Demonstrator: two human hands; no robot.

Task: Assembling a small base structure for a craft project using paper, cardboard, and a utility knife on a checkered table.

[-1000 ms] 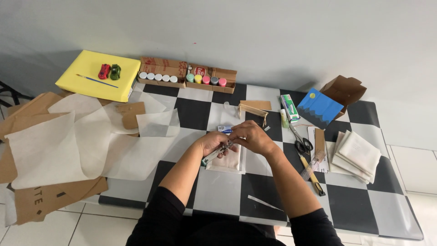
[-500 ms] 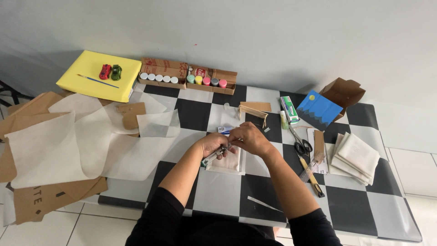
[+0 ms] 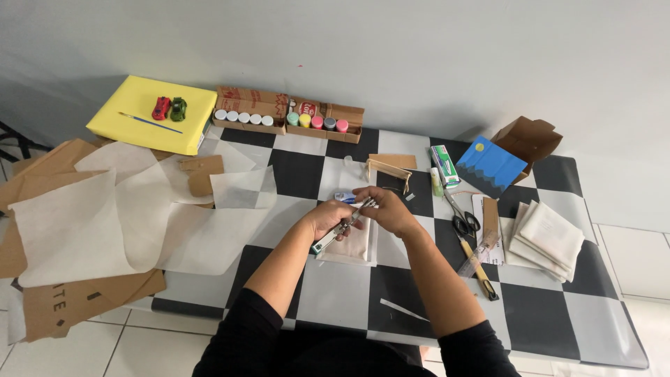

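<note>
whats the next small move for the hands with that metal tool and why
Probably lower the slim metal tool onto the cream folded sheet beneath it. The left hand grips the tool at a tilt, the right hand pinches near its upper tip, and both hover directly over that sheet on the checkered table.

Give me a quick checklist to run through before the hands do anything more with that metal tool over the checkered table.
1. Left hand grips the metal tool: ok.
2. Right hand meets the tool's upper end: ok; exact finger hold, cannot tell.
3. Beige cloth piece lies flat under the hands: ok.
4. Scissors lie apart, right of the hands: ok.
5. Table bare near the front edge: ok.
6. Whether the tool is open or closed: cannot tell.
</note>
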